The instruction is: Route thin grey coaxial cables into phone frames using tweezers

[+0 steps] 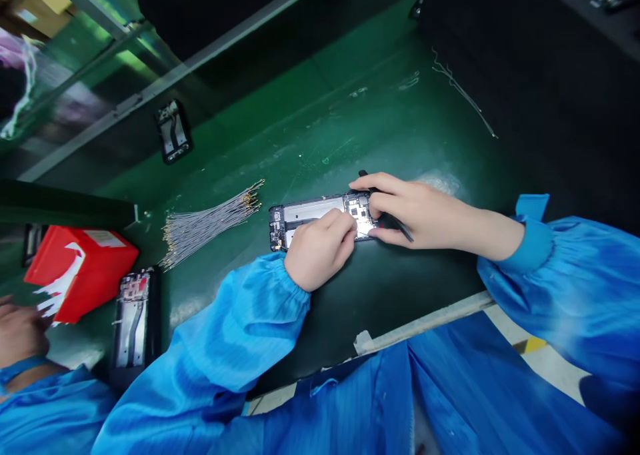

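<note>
An opened phone frame (305, 216) lies flat on the green work surface (350, 128), its circuit board exposed at the right end. My left hand (320, 247) rests on the frame's near edge with fingers curled, pressing it down. My right hand (415, 210) is closed around a thin black tool (400, 228) and reaches over the circuit-board end. What the left fingertips pinch, if anything, is hidden.
A bundle of thin grey wires (210, 225) lies left of the phone frame. Another phone frame (131, 318) sits at the lower left beside a red box (75, 268). A further frame (173, 132) lies farther back. Another person's hand (17, 335) shows at the left edge.
</note>
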Action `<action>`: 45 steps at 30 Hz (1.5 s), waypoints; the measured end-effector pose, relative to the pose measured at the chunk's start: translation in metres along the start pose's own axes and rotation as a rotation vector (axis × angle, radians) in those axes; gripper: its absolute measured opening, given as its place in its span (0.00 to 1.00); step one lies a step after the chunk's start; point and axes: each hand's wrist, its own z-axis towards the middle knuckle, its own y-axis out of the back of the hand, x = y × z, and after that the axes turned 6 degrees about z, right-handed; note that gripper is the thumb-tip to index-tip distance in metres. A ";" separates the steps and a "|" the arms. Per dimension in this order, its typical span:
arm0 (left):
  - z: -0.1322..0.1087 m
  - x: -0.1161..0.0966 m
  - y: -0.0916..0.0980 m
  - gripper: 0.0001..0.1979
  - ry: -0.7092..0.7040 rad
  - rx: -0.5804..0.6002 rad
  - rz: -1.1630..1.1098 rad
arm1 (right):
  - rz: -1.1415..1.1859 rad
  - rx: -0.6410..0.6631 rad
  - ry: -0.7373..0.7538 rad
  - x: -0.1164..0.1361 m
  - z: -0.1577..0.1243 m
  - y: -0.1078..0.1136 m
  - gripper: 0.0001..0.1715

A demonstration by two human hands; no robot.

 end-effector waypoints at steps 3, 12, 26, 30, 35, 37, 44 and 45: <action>0.000 0.000 0.001 0.06 -0.006 -0.009 -0.008 | -0.030 0.012 0.014 0.000 0.001 -0.003 0.04; -0.001 0.001 -0.001 0.06 -0.014 -0.043 -0.037 | -0.023 0.017 0.026 0.000 0.002 -0.002 0.04; -0.015 0.003 -0.003 0.12 -0.161 -0.068 -0.097 | 0.025 0.015 -0.009 0.002 0.002 -0.004 0.01; -0.017 0.004 -0.004 0.13 -0.183 -0.074 -0.058 | 0.035 0.038 -0.019 0.003 0.004 -0.002 0.01; -0.017 0.005 -0.004 0.14 -0.203 -0.063 -0.053 | -0.006 0.072 -0.031 0.006 0.009 -0.001 0.02; -0.017 0.005 -0.003 0.14 -0.218 -0.062 -0.048 | -0.015 0.077 -0.026 0.007 0.010 -0.001 0.02; -0.015 0.002 -0.004 0.14 -0.201 -0.066 -0.045 | -0.020 0.091 -0.028 0.006 0.012 -0.002 0.04; -0.014 0.001 -0.004 0.13 -0.195 -0.075 -0.041 | -0.028 0.094 -0.027 0.006 0.012 -0.003 0.05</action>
